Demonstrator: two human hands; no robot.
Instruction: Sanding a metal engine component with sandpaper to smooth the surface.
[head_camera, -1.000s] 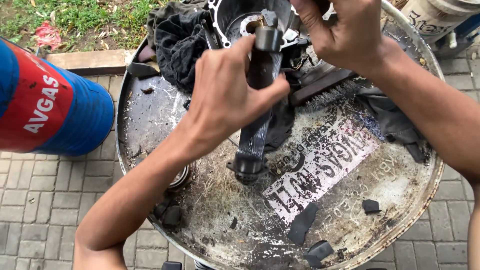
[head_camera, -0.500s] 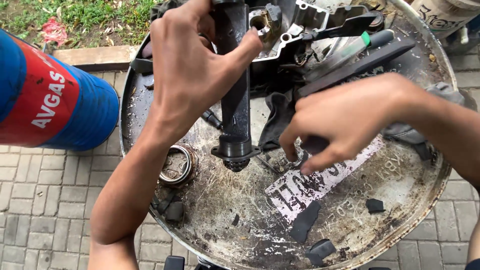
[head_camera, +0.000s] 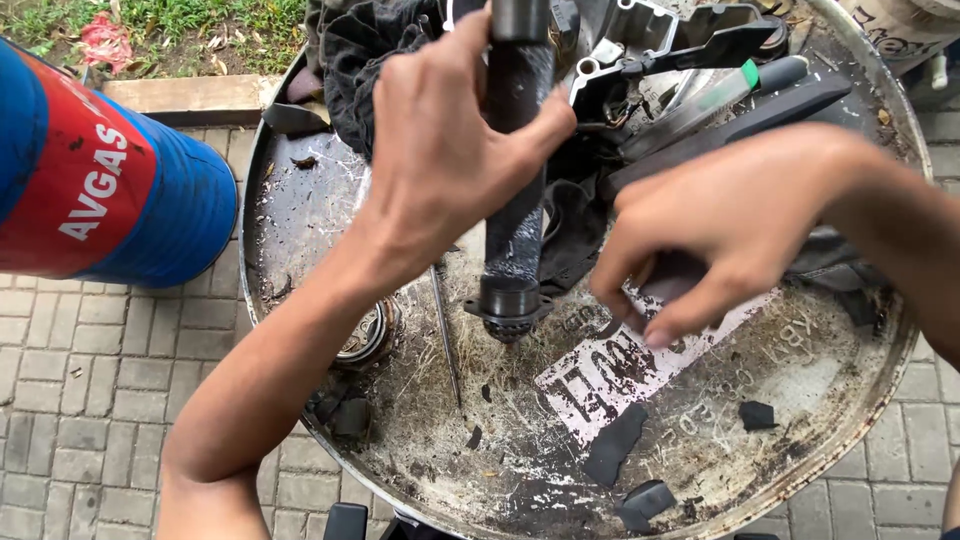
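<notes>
Shaft (head_camera: 516, 190), dark and upright, stands with its flanged end on the drum lid (head_camera: 800, 400), clenched in the left hand (head_camera: 450, 150), while the right hand (head_camera: 720, 230) hovers beside it, fingertips (head_camera: 655, 335) pinched, contents unclear.

head view; steep downward look; close over drum top (head_camera: 330, 200)

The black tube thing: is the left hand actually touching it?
Touching: the head view shows the left hand wrapped around the black tube.
</notes>
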